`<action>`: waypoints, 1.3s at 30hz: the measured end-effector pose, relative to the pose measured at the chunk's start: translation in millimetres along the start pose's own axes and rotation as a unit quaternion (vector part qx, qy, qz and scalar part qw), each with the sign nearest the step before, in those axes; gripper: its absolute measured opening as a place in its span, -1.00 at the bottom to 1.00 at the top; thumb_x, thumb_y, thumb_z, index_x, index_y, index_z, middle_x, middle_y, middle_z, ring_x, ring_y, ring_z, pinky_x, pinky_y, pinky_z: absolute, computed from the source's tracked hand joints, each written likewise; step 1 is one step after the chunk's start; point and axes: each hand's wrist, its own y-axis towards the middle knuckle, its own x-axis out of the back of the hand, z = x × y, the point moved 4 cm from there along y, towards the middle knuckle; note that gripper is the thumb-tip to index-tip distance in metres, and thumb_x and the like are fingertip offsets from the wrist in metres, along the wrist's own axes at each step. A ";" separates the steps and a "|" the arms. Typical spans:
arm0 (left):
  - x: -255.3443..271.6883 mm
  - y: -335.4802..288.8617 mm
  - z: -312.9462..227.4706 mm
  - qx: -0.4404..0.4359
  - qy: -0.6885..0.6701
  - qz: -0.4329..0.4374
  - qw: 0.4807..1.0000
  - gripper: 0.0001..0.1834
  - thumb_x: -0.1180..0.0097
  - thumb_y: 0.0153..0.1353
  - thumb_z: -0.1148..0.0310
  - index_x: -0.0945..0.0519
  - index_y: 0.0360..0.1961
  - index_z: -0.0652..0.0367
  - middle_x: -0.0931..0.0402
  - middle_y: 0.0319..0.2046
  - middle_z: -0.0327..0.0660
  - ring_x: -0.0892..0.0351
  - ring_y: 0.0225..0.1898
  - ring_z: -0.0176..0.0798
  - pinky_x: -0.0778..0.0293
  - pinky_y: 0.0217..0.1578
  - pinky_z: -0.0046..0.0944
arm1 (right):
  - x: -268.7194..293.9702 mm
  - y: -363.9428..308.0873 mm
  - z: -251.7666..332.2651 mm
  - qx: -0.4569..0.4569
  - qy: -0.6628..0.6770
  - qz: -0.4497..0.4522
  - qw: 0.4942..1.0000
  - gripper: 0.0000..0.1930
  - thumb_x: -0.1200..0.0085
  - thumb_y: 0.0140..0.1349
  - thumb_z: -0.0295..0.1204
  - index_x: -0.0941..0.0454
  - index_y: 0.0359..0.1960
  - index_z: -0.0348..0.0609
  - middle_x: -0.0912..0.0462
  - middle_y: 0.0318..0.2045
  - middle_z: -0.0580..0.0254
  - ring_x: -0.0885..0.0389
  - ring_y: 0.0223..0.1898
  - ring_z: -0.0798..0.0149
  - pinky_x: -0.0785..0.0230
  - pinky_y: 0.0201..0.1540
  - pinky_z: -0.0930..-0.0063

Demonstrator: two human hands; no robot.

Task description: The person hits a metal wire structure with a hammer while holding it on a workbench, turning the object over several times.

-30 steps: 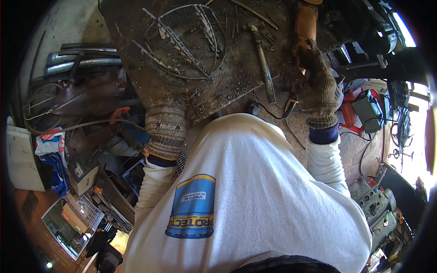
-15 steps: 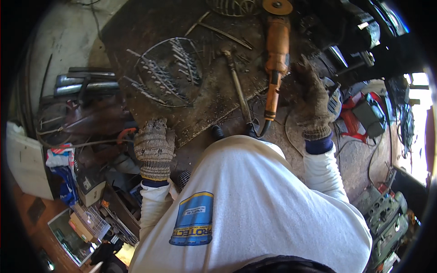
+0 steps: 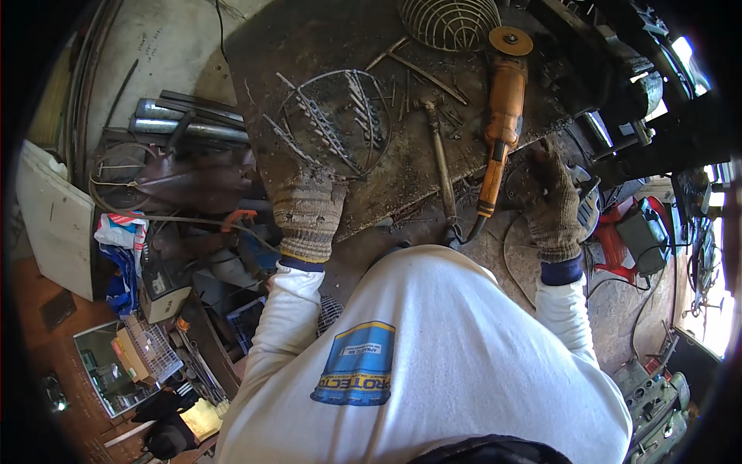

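Note:
My left hand (image 3: 309,213), in a grey-brown knitted glove, is at the near left edge of the dark worktable (image 3: 363,205). Its fingertips come up to the near side of a thin metal ring (image 3: 386,104) with rows of short rods across it; whether they touch it or grip anything is unclear. My right hand (image 3: 556,205), gloved alike, hangs just off the table's right edge with loosely stretched fingers and nothing in them. Nearest to it lies an orange angle grinder (image 3: 506,108) with a tan disc. A hammer (image 3: 440,158) rests between the ring and the grinder.
A T-shaped metal tool (image 3: 425,73), loose thin rods and a round wire guard (image 3: 452,23) lie farther back on the table. Metal pipes (image 3: 189,127) are stacked at left. A cable (image 3: 479,228) trails from the grinder. A red and grey case (image 3: 634,236) stands at right.
My left hand has moved forward from the table's edge toward the ring. The whole view has shifted, so the table sits farther right and lower. My right hand stays beside the grinder.

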 end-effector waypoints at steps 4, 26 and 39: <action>-17.3 -3.7 -0.3 -0.115 0.195 -0.039 0.973 -0.64 -0.08 0.32 -0.01 -0.69 -0.18 0.02 -0.68 -0.27 -0.12 -0.68 -0.22 -0.07 -0.60 -0.21 0.08 | -1.8 -26.7 4.8 0.058 -0.086 0.012 0.994 -0.34 -0.01 0.32 -0.76 -0.24 0.47 -0.18 -0.48 0.31 0.09 -0.48 0.30 0.23 -0.40 0.34 0.36; 19.6 7.0 -12.0 -0.128 0.472 -0.262 0.832 -0.66 0.14 0.42 0.29 -0.61 -0.47 0.04 -0.62 -0.57 -0.16 -0.55 -0.66 -0.26 -0.45 -0.71 -0.16 | -20.1 -149.3 -2.6 0.062 -0.434 -0.010 0.899 -0.51 -0.05 0.36 -0.43 -0.39 0.32 -0.22 -0.55 0.22 0.01 -0.56 0.24 0.10 -0.43 0.27 0.28; -38.7 13.2 -14.2 -0.234 0.041 -0.036 0.971 -0.55 0.18 0.48 -0.06 -0.62 -0.25 0.01 -0.65 -0.23 -0.15 -0.65 -0.16 -0.08 -0.58 -0.13 0.03 | 40.1 -178.8 -4.0 -0.070 -0.443 -0.146 0.882 -0.46 -0.16 0.32 -0.27 -0.44 0.30 -0.20 -0.66 -0.01 -0.03 -0.66 0.03 0.04 -0.50 0.11 0.23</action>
